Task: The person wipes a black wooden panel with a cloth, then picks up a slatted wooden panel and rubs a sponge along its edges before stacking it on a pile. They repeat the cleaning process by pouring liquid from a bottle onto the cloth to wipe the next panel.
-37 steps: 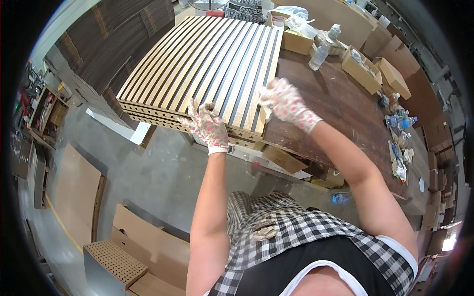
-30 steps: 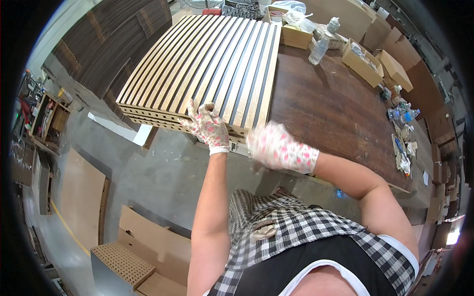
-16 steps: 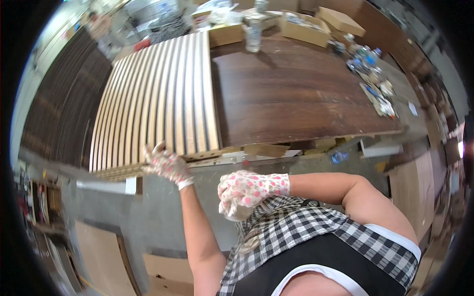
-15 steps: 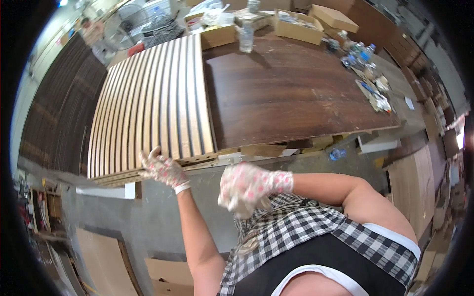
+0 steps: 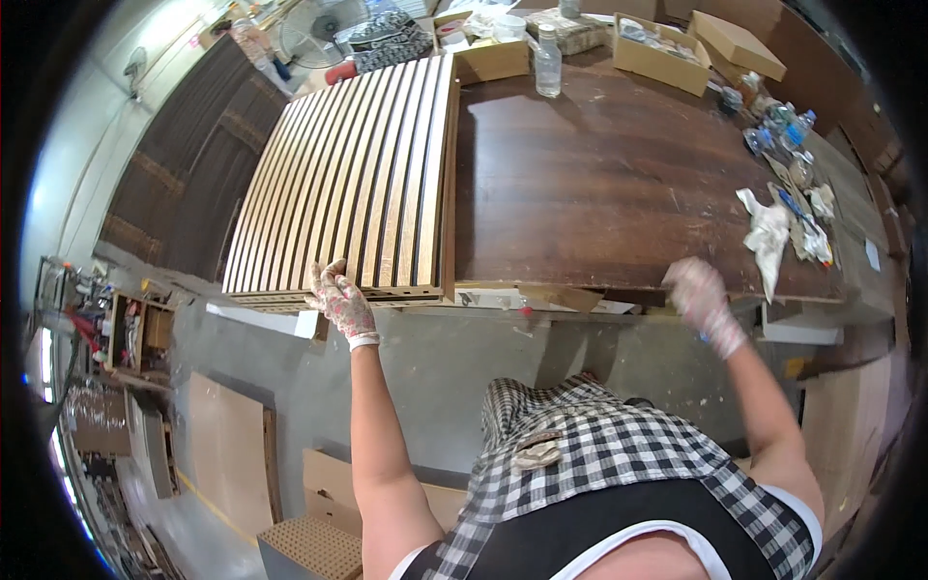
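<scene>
My left hand (image 5: 341,303), in a white patterned glove, rests at the near edge of a slatted wood panel (image 5: 343,184). Its fingers are stretched out over the slats and hold nothing. The panel has pale wood strips with dark grooves and lies on top of others in a stack. My right hand (image 5: 698,295), in a pink-and-white glove, is over the near edge of the dark brown tabletop (image 5: 570,193); motion blurs its fingers. A crumpled white cloth (image 5: 767,237) lies to its right, partly hanging at the table edge.
A clear bottle (image 5: 548,63) and open cardboard boxes (image 5: 662,60) stand along the back. Several plastic bottles (image 5: 788,130) crowd the right side. Tall dark boards (image 5: 188,174) are stacked at left. Further off, a person (image 5: 253,43) is near a fan (image 5: 309,34).
My right hand has swung from in front of my body to the table's right side and let go of the white cloth. My view has shifted left; the left hand stays at the panel.
</scene>
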The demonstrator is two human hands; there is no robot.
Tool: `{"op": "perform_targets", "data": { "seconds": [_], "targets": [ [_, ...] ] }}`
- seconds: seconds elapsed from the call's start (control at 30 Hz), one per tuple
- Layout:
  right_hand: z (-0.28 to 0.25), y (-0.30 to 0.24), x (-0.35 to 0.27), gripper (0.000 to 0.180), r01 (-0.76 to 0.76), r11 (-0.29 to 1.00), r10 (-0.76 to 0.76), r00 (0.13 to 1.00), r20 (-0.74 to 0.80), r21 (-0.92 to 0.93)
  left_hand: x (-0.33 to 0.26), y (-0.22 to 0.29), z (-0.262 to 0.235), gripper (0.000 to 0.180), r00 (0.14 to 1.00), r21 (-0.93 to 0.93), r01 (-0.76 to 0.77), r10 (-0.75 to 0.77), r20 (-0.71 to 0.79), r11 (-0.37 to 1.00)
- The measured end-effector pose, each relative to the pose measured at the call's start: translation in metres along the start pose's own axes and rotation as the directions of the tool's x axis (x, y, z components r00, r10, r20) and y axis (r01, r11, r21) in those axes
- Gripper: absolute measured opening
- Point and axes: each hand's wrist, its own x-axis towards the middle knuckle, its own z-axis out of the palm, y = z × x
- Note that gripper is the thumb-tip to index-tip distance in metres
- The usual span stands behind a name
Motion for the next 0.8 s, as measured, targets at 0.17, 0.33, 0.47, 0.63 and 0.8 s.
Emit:
{"op": "perform_targets", "data": {
  "seconds": [0.17,0.33,0.47,0.63,0.8],
  "targets": [
    [0.098,-0.044,-0.184,0.039,-0.61,0.721,0.18,0.624,0.76,0.33,-0.034,0.046,-0.017,0.034,0.956,-0.278,0.093,-0.163,-0.243,0.956],
    [0.147,-0.024,-0.266,0.039,-0.786,0.575,0.156,0.378,0.912,0.228,-0.143,0.037,-0.019,0.038,0.959,-0.172,-0.004,-0.045,-0.279,0.985],
    [0.17,0.004,-0.299,0.038,-0.828,0.522,0.166,0.331,0.929,0.202,-0.261,0.066,0.037,0.026,0.873,-0.06,0.149,-0.103,0.478,0.987],
    [0.197,0.011,-0.316,0.038,-0.739,0.477,0.008,0.545,0.839,0.476,-0.339,0.106,0.011,0.031,0.115,-0.021,0.05,0.016,0.993,0.999],
    [0.22,0.026,-0.351,0.034,-0.971,0.176,0.494,0.231,0.838,0.164,-0.356,0.087,0.007,0.033,0.003,0.018,0.134,-0.018,1.0,0.991]
  ]
}}
